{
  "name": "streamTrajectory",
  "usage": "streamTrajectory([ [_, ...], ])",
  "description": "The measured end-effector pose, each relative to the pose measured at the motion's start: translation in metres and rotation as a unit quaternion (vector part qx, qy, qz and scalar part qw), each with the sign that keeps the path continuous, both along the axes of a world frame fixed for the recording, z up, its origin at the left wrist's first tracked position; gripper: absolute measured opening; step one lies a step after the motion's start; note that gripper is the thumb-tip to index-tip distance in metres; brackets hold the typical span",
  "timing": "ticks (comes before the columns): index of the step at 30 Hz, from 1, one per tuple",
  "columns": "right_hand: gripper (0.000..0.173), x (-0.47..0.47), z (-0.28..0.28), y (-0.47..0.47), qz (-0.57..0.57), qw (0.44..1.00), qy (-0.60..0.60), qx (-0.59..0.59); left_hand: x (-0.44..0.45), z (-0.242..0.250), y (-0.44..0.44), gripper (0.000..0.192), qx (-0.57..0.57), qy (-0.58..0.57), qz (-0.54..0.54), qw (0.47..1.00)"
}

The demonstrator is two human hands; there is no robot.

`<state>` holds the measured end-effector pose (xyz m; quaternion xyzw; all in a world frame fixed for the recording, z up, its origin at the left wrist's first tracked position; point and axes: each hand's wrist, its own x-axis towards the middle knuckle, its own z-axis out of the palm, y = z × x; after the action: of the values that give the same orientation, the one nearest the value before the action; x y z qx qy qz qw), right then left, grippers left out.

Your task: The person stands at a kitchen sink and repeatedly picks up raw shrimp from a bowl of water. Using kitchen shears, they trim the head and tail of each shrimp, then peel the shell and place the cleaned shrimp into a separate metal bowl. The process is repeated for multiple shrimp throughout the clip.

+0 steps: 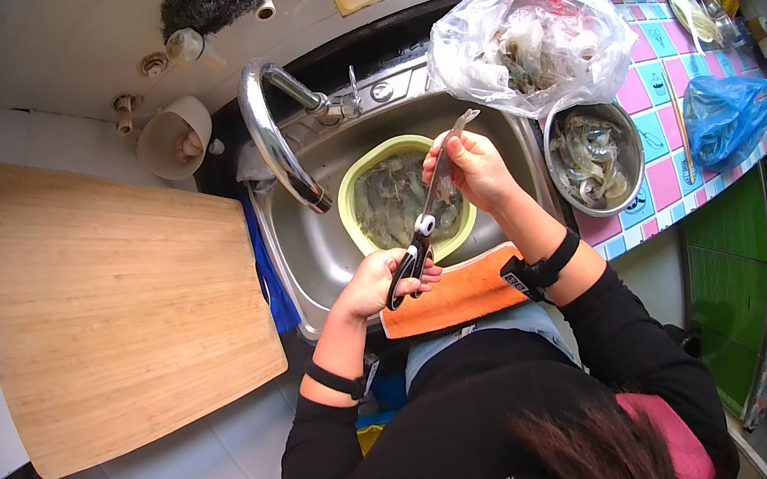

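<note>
My left hand [379, 282] grips the black-and-white handles of kitchen scissors [425, 226], whose blades point up toward my right hand [474, 167]. Pinched in my right fingers is a raw shrimp [466, 121], its tail fan sticking out at the top. The blades meet the shrimp's lower part, but their exact contact is hard to make out. Below both hands, a yellow-green plastic basin [349, 203] of water and shrimp sits in the steel sink [302, 253]. To the right, a steel bowl [636, 155] contains several shrimp.
A clear plastic bag [476, 64] of shrimp waste or shrimp stands behind the bowl. The curved faucet [253, 109] arches over the sink's left side. A large wooden board [128, 305] lies left, an orange towel [454, 296] covers the front edge, and a blue bag [732, 116] rests right.
</note>
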<state>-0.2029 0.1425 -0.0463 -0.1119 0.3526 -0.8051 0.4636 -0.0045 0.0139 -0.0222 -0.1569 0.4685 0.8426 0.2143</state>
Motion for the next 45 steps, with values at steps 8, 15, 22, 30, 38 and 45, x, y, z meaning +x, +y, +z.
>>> streamTrajectory([
  [8,0.035,-0.006,-0.013,0.002,0.032,0.995,0.090,0.022,-0.004,0.007,-0.004,0.054,0.038,0.025,-0.003,0.999],
  [15,0.032,-0.011,0.001,0.006,0.082,0.979,0.176,0.066,-0.004,0.009,-0.004,0.051,0.043,-0.022,-0.008,0.999],
  [22,0.033,-0.003,0.001,0.008,0.090,0.989,0.091,0.072,-0.011,0.019,-0.009,0.057,0.040,0.014,0.003,0.999],
  [30,0.035,-0.011,-0.001,0.011,0.028,0.999,-0.008,-0.031,-0.004,0.015,-0.005,0.060,0.018,0.007,-0.028,0.999],
  [38,0.036,-0.006,0.000,0.010,0.011,0.999,-0.031,-0.029,-0.001,0.013,-0.005,0.060,-0.002,0.026,-0.030,0.999],
  [45,0.036,-0.005,0.002,0.010,-0.005,0.999,-0.037,-0.029,-0.001,0.013,-0.003,0.058,-0.003,0.032,-0.026,0.999],
])
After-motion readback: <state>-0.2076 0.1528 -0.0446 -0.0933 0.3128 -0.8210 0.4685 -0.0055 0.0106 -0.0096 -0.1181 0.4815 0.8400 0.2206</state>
